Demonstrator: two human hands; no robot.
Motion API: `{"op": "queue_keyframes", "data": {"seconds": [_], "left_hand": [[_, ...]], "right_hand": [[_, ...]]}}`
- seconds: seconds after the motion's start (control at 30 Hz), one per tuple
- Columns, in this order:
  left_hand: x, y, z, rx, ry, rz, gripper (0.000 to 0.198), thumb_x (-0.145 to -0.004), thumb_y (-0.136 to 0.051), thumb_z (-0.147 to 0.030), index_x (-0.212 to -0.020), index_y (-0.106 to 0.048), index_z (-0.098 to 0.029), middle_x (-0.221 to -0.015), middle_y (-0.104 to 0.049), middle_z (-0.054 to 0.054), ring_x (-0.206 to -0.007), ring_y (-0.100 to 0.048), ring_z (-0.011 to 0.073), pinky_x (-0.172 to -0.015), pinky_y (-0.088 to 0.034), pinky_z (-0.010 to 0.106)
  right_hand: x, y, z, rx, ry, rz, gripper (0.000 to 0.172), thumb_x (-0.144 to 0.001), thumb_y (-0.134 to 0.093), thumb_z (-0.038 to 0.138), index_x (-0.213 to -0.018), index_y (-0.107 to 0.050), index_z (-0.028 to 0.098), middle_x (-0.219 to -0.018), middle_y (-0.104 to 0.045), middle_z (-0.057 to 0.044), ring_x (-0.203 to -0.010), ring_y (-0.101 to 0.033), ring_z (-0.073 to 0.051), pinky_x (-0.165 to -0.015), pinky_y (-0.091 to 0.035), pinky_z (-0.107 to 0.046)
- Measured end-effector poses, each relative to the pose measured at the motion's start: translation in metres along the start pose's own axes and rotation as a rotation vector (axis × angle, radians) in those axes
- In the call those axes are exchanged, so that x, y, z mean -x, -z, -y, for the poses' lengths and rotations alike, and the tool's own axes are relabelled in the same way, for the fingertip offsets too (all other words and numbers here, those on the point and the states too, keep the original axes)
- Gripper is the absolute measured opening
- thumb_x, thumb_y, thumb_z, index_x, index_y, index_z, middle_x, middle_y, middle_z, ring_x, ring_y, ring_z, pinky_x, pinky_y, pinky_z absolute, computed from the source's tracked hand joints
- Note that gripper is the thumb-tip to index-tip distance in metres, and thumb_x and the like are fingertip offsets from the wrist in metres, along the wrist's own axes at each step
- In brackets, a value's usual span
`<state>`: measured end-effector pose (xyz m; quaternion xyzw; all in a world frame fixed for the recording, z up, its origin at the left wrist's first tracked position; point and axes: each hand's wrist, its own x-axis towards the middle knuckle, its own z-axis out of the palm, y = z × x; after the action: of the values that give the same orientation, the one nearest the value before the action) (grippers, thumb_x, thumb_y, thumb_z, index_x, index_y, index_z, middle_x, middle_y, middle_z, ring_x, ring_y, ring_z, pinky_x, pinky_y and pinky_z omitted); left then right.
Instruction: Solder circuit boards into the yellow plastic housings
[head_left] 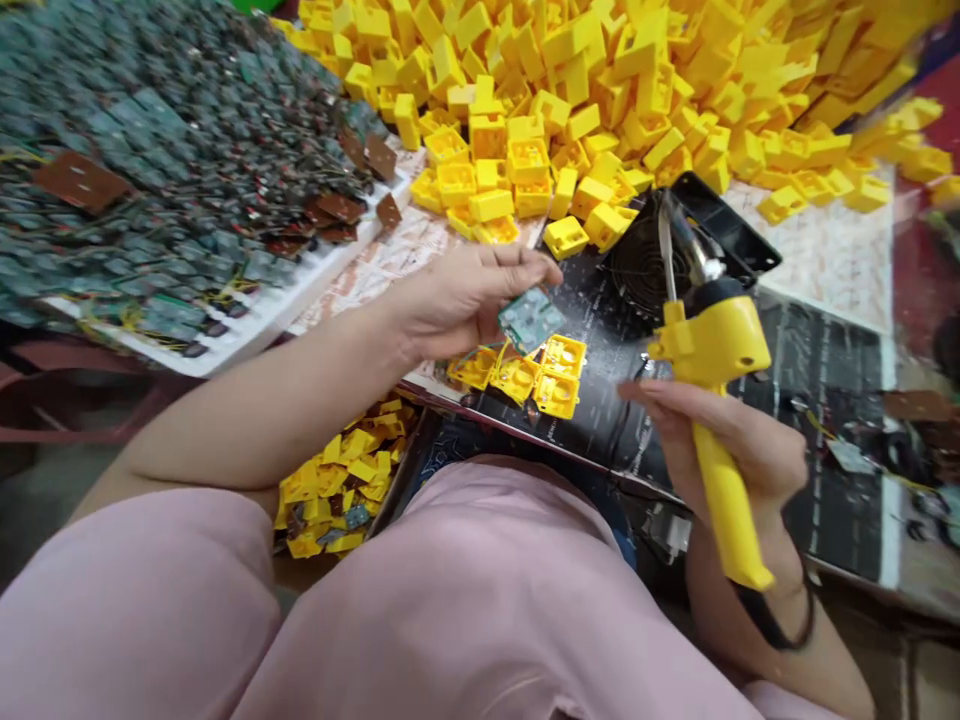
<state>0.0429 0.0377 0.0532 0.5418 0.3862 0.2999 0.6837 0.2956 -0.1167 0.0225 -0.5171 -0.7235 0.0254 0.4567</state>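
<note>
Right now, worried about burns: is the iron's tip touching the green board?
No: the soldering iron is held apart from the green board in the left hand.

The left hand (457, 300) holds a small green board (531, 320) between thumb and fingers, just above three open yellow cases (536, 375) that lie on a dark mat (600, 420). The right hand (731, 450) grips a yellow soldering gun (712, 400), its metal tip pointing up and to the far side, in front of a black fan (645, 260). Far behind is a big pile of yellow cases (637, 90). At the far left, a white tray (247, 330) carries many green boards. Near the lap, a box (337, 490) has more yellow parts.
</note>
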Motion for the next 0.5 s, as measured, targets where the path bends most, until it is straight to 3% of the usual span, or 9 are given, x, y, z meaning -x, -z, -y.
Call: {"op": "queue_keyframes", "data": {"seconds": [0.07,0.17,0.23,0.3,0.37,0.43,0.5], "left_hand": [[0.000,-0.032,0.014,0.224,0.184,0.121,0.021,-0.105,-0.071,-0.021,-0.087,-0.079,-0.018,-0.080,-0.075,0.001,-0.062,-0.067,0.0109,-0.067,-0.059,0.027],[0.008,-0.068,0.031,0.589,0.417,0.254,0.028,-0.108,-0.066,-0.018,-0.086,-0.082,-0.015,-0.082,-0.080,0.005,-0.063,-0.068,0.0103,-0.065,-0.058,0.023],[0.015,-0.078,0.042,0.685,0.504,0.289,0.035,-0.110,-0.064,-0.021,-0.079,-0.080,-0.015,-0.073,-0.078,0.005,-0.059,-0.067,0.0116,-0.056,-0.054,0.022],[0.023,-0.078,0.053,0.682,0.522,0.289,0.034,-0.107,-0.070,-0.027,-0.077,-0.080,-0.016,-0.071,-0.078,0.005,-0.058,-0.069,0.0134,-0.055,-0.054,0.023],[0.032,-0.071,0.062,0.601,0.422,0.280,0.023,-0.101,-0.082,-0.036,-0.088,-0.086,-0.019,-0.089,-0.087,0.009,-0.075,-0.080,0.0177,-0.066,-0.063,0.026],[0.041,-0.063,0.067,0.405,0.160,0.226,0.027,-0.097,-0.089,-0.050,-0.101,-0.090,-0.023,-0.115,-0.090,0.011,-0.104,-0.086,0.0236,-0.090,-0.068,0.031],[0.049,-0.058,0.068,0.109,-0.168,0.119,0.038,-0.102,-0.082,-0.060,-0.113,-0.092,-0.025,-0.133,-0.087,0.011,-0.129,-0.081,0.0269,-0.114,-0.063,0.037]], "right_hand": [[-0.011,-0.003,0.005,-0.055,0.113,0.060,0.032,-0.100,-0.085,0.018,-0.124,-0.078,0.037,-0.121,-0.088,-0.001,-0.101,-0.088,-0.022,-0.083,-0.073,-0.030],[-0.019,-0.011,0.009,-0.128,0.270,0.047,0.034,-0.101,-0.085,0.018,-0.129,-0.071,0.031,-0.114,-0.087,-0.003,-0.101,-0.088,-0.023,-0.086,-0.075,-0.033],[-0.016,-0.016,0.011,-0.145,0.295,-0.054,0.030,-0.102,-0.083,0.018,-0.126,-0.071,0.031,-0.103,-0.085,0.001,-0.090,-0.087,-0.022,-0.081,-0.075,-0.033],[-0.009,-0.020,0.011,-0.142,0.230,-0.168,0.031,-0.102,-0.082,0.015,-0.126,-0.072,0.033,-0.100,-0.084,0.003,-0.083,-0.086,-0.021,-0.074,-0.075,-0.034],[-0.001,-0.021,0.013,-0.115,0.134,-0.252,0.035,-0.100,-0.084,0.014,-0.126,-0.072,0.033,-0.100,-0.083,0.003,-0.080,-0.085,-0.022,-0.072,-0.074,-0.034],[0.004,-0.020,0.015,-0.080,0.082,-0.297,0.037,-0.097,-0.087,0.014,-0.125,-0.072,0.032,-0.095,-0.081,0.005,-0.075,-0.083,-0.021,-0.068,-0.073,-0.032],[0.007,-0.019,0.018,-0.043,0.059,-0.298,0.036,-0.096,-0.089,0.015,-0.122,-0.070,0.033,-0.090,-0.080,0.005,-0.070,-0.082,-0.019,-0.065,-0.072,-0.030]]}}
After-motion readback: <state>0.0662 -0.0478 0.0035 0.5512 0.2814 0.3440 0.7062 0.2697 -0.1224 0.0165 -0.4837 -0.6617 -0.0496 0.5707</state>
